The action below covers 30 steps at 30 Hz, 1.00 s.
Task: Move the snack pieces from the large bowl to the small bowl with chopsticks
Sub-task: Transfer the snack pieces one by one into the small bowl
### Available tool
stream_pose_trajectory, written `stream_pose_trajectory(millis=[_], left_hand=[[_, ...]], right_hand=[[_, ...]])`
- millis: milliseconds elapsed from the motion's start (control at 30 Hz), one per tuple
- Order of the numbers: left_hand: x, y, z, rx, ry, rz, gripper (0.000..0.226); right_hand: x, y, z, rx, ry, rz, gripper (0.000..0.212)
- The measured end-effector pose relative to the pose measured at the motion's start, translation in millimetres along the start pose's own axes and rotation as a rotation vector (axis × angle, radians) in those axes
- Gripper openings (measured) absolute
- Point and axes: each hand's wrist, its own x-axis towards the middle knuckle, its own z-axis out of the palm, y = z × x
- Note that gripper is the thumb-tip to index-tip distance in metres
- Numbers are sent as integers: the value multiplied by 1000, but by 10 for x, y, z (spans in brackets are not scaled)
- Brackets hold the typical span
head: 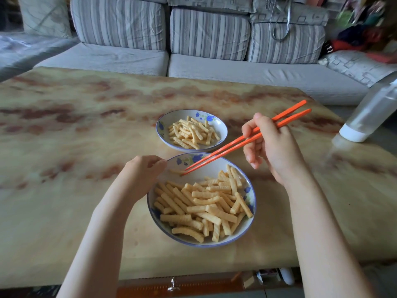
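The large white bowl [206,168] with blue flowers sits near me, full of ridged yellow snack sticks [204,205]. Beyond it stands the small bowl [221,127], also holding several sticks. My right hand [272,147] grips a pair of orange chopsticks [236,143]. Their tips reach into the far left part of the large bowl and pinch one snack piece [176,171] against the bowl's inner wall. My left hand [144,175] holds the large bowl's left rim, thumb on the edge.
Both bowls stand on a marbled yellow-brown table [86,147]. A clear plastic bottle [373,110] with a white cap lies tilted at the table's right edge. A grey striped sofa [193,50] runs behind the table. A drawer handle [173,284] shows below the front edge.
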Motion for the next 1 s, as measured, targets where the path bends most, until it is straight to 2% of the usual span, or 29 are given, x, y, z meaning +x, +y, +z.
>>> stream_pose_trajectory(millis=[300, 433, 833, 1000], left_hand=[[-2, 7, -8, 13, 4, 1, 24], [1, 18, -7, 19, 1, 0, 24], [-4, 17, -11, 29, -4, -1, 24], [-5, 12, -12, 25, -8, -6, 23]], right_hand=[[90, -17, -7, 223, 383, -115, 41], [141, 47, 57, 215, 466, -129, 40], [179, 160, 41, 160, 415, -147, 42], [129, 26, -150, 203, 267, -101, 41]])
